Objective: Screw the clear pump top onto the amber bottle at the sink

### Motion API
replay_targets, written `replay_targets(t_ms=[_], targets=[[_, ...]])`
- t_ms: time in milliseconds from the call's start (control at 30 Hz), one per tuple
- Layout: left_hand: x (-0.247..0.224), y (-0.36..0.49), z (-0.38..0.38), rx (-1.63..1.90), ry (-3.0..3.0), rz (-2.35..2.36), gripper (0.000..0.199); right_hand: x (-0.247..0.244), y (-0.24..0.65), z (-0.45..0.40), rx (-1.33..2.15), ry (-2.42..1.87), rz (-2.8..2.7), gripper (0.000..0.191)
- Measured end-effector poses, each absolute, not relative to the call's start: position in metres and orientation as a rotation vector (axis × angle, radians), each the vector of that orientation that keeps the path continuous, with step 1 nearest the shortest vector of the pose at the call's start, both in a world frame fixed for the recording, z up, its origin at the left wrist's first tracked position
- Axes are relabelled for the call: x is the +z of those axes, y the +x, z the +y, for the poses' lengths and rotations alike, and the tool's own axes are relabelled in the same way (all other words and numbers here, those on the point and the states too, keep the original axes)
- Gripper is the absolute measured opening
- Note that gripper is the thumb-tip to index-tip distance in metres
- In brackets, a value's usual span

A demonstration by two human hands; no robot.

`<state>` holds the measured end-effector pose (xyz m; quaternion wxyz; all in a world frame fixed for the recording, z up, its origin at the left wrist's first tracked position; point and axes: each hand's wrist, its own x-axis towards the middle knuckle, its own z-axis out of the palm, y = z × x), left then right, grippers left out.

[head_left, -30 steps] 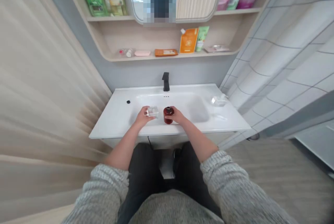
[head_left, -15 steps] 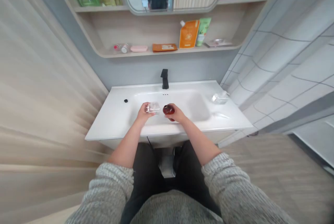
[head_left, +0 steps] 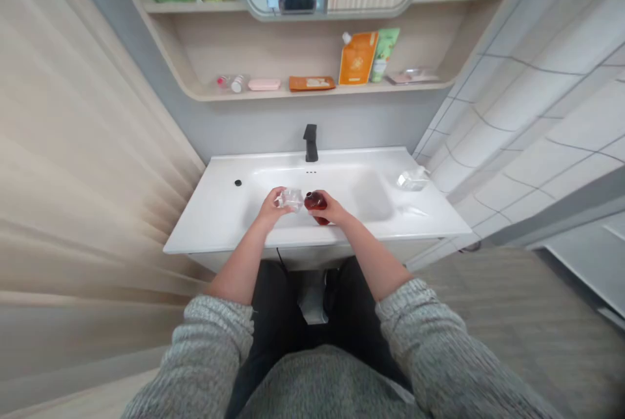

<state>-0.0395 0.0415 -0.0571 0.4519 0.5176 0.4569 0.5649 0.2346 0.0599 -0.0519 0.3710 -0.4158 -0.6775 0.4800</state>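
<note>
Above the basin, the left hand has its fingers wrapped round the left side of a clear container, which leaves the side facing right uncovered. The right hand grasps a dark red bottle from the right, fingers curled round the body rather than the neck, so the mouth is left free. The dark red bottle is tilted, its neck pointing left toward the clear container; the two sit just beside each other, and I cannot tell whether they touch. Gripping each from its outer side presumably leaves the narrow space between them unblocked, and a place above the basin would let any drip drain.

On the tabletop, a small black piece lies left of the basin and a clear bottle rests on the right, both well apart from the hands, perhaps to avoid crowding. Behind stands the black faucet. On the shelf, an orange pouch stands against a green tube, while a brown packet lies flat, likely because it is too thin to stand
</note>
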Motion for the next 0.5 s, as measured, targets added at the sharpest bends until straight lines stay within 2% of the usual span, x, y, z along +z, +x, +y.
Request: replay_targets(t_ms=[333,500], targets=[[-0.0584,-0.0397,0.0452,1.4,1.264,1.132,0.09,-0.0553,0.2308,0.0589,1.389,-1.169,-1.688,0.083],[-0.0629,-0.0408,0.0482,1.413,1.265,1.154,0.08,-0.0494,0.231,0.0565,1.426,-1.192,-1.667,0.077]])
